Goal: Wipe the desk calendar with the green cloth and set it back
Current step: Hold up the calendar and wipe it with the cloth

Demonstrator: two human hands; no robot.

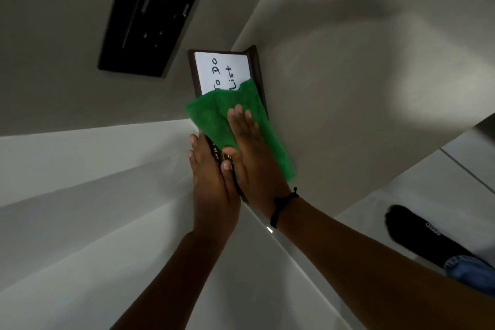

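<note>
The desk calendar (222, 69) is a dark brown frame with a white panel that reads "To Do List". It stands on the white ledge (107, 195) in the middle of the view. My left hand (214, 182) grips its near end, with the thumb on the front edge. My right hand (249, 147) lies flat on the green cloth (214, 112) and presses it against the calendar's face. The cloth hides the lower half of the panel. A black cord bracelet (281, 206) circles my right wrist.
A black wall panel (150, 13) with switches and a socket is at the upper left. Grey walls meet behind the calendar. At the lower right are a tiled floor (428, 182), a foot in a black sock (417, 233) and a blue jeans hem.
</note>
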